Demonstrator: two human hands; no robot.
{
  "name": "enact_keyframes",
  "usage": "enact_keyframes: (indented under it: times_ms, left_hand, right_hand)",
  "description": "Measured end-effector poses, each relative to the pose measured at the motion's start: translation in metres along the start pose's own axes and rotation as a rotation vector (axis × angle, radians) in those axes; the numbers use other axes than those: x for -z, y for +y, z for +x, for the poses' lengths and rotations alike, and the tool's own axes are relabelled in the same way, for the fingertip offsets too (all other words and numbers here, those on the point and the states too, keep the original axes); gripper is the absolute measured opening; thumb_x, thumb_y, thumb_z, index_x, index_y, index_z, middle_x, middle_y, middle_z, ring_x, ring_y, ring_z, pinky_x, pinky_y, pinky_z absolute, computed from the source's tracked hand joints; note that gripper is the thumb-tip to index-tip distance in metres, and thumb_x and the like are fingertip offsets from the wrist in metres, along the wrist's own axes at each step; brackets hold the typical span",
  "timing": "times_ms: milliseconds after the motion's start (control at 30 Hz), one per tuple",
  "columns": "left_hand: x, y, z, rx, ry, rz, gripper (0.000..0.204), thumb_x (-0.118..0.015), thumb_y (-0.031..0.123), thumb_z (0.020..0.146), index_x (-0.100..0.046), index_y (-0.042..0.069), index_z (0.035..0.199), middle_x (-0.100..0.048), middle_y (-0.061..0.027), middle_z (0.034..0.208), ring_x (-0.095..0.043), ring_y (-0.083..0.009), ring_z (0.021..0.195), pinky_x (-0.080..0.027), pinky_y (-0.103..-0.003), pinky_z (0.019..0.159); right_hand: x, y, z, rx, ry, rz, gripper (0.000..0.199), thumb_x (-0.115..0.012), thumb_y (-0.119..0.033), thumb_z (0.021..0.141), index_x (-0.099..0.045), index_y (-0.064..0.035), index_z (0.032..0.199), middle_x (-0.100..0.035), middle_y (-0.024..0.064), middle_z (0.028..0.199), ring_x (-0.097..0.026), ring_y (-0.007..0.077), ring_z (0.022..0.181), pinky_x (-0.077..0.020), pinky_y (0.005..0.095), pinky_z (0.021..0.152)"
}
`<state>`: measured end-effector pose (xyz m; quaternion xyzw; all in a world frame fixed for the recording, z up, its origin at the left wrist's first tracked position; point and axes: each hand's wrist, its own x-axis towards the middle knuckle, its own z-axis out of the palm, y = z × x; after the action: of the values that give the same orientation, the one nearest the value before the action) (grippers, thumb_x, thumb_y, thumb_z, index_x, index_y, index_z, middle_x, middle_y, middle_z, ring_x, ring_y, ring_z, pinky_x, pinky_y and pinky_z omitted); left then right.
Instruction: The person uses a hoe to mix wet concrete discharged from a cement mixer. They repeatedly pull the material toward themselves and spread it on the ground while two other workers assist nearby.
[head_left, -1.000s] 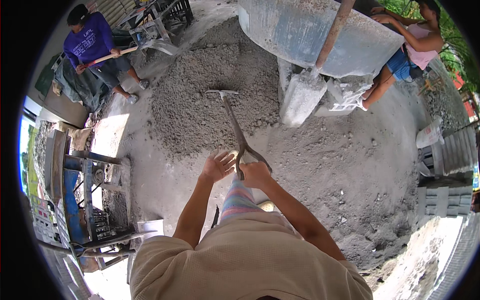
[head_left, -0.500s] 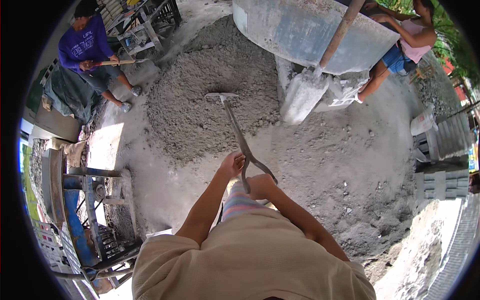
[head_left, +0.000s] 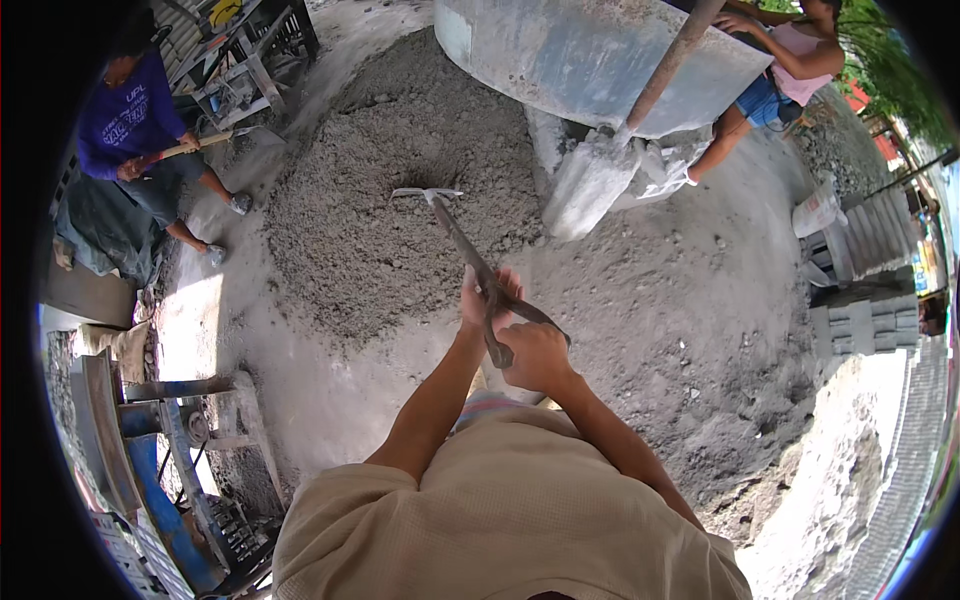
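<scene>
A shovel (head_left: 458,238) with a forked handle stretches out before me, its blade (head_left: 428,192) seen almost edge-on over the grey heap. My right hand (head_left: 540,357) is closed round the grip at the handle's end. Under the fork of the handle lies my left hand (head_left: 474,300), palm up. Its fingers reach out past the shaft and are not wrapped round it. The heap of wet-looking grey mix (head_left: 370,230) spreads over the ground around the blade.
A large round metal drum (head_left: 590,60) stands beyond the heap on white-crusted blocks (head_left: 590,190), a rusty pole (head_left: 675,60) slanting across it. One person (head_left: 130,110) holds another shovel at left; another person (head_left: 800,70) stands beside the drum. A blue metal frame (head_left: 170,470) is near left.
My left hand has slid forward and right, beneath the shaft, its fingers now extended. My right hand keeps its grip and has shifted slightly right and forward. The view has swung a little right.
</scene>
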<state>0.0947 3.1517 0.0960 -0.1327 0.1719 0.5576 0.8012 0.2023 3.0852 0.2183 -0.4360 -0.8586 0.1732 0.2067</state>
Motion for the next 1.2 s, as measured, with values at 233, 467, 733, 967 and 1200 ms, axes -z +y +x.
enact_keyframes:
  times_ms: [233, 467, 733, 967, 1200]
  left_hand:
    - [-0.049, -0.035, 0.002, 0.130, -0.072, -0.064, 0.053, -0.049, 0.053, 0.073, -0.052, 0.003, 0.089, -0.057, -0.0070, 0.090, -0.054, -0.0227, 0.084, -0.041, -0.038, 0.077]
    - [-0.058, -0.093, 0.051, 0.085, 0.087, -0.040, 0.051, -0.052, 0.053, 0.071, -0.051, 0.004, 0.080, -0.053, -0.0065, 0.080, -0.051, -0.0248, 0.081, -0.040, -0.041, 0.075]
    - [-0.017, -0.188, 0.109, 0.017, 0.259, -0.024, 0.026, -0.062, 0.027, 0.071, -0.044, 0.008, 0.070, -0.048, -0.0049, 0.067, -0.049, -0.0209, 0.058, -0.043, -0.039, 0.055]
    - [0.018, -0.232, 0.099, 0.084, 0.292, 0.149, 0.028, -0.057, 0.031, 0.074, -0.048, 0.008, 0.086, -0.048, -0.0076, 0.078, -0.050, -0.0232, 0.071, -0.043, -0.040, 0.070]
    - [0.036, -0.244, 0.064, 0.224, 0.491, 0.485, 0.051, -0.057, 0.039, 0.072, -0.039, 0.009, 0.108, -0.043, -0.0077, 0.105, -0.047, -0.0244, 0.092, -0.037, -0.040, 0.080]
  right_hand:
    - [0.061, 0.001, -0.007, -0.206, 0.279, 0.105, 0.018, -0.059, -0.009, 0.052, -0.054, -0.0080, 0.069, -0.053, 0.0095, 0.060, -0.053, 0.0286, 0.057, -0.0423, 0.0345, 0.049]
    - [0.133, 0.071, -0.101, -0.164, 0.297, 0.188, 0.022, -0.058, -0.007, 0.047, -0.051, -0.0052, 0.067, -0.049, 0.0094, 0.058, -0.049, 0.0273, 0.052, -0.0399, 0.0321, 0.048]
    - [0.178, 0.160, -0.213, -0.070, 0.325, 0.221, 0.024, -0.062, -0.020, 0.042, -0.051, -0.0091, 0.060, -0.051, 0.0045, 0.057, -0.048, 0.0246, 0.051, -0.0372, 0.0334, 0.049]
    - [0.204, 0.222, -0.239, -0.002, 0.012, 0.143, 0.023, -0.063, -0.016, 0.045, -0.053, -0.0105, 0.064, -0.051, 0.0025, 0.062, -0.048, 0.0223, 0.060, -0.0359, 0.0333, 0.058]
    - [0.113, 0.255, -0.216, -0.115, -0.143, 0.294, 0.023, -0.066, -0.018, 0.052, -0.049, -0.0090, 0.065, -0.050, 0.0078, 0.066, -0.051, 0.0296, 0.065, -0.0377, 0.0395, 0.056]
